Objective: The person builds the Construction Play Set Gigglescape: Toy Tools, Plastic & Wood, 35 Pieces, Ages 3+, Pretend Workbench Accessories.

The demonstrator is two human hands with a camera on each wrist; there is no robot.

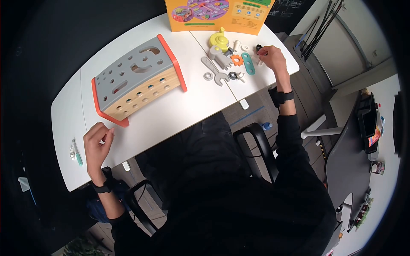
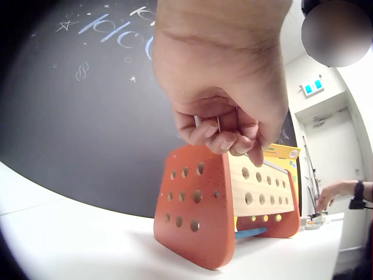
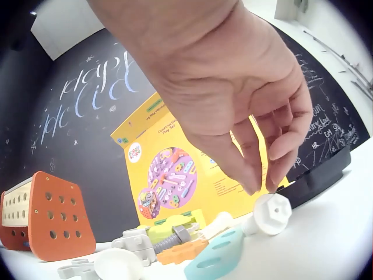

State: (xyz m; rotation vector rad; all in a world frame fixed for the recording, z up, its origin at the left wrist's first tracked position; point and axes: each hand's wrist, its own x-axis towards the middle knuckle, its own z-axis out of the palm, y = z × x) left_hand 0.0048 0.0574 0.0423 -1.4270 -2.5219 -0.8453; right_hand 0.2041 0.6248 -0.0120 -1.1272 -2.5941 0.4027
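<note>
My left hand [image 1: 98,145] hovers at the table's left front, fingers loosely bent, near the red end panel [image 2: 195,204] of a toy workbench [image 1: 136,77] with a grey top and wooden side full of holes. On the right, my right hand [image 1: 274,59] reaches down among loose toy parts. Its thumb and fingertips come close together right above a white hex-headed bolt [image 3: 272,214], a narrow gap showing between them. Around it lie a teal strip with holes [image 1: 248,64], an orange gear [image 1: 237,60], a grey wrench [image 1: 220,77] and a yellow-green part [image 1: 219,40].
An orange-yellow toy box [image 1: 218,17] stands at the table's back edge. A grey nut [image 1: 208,76] lies beside the wrench. Some small white pieces and a teal-handled tool [image 1: 78,155] lie at the far left. A black chair armrest [image 1: 256,145] is by the table front.
</note>
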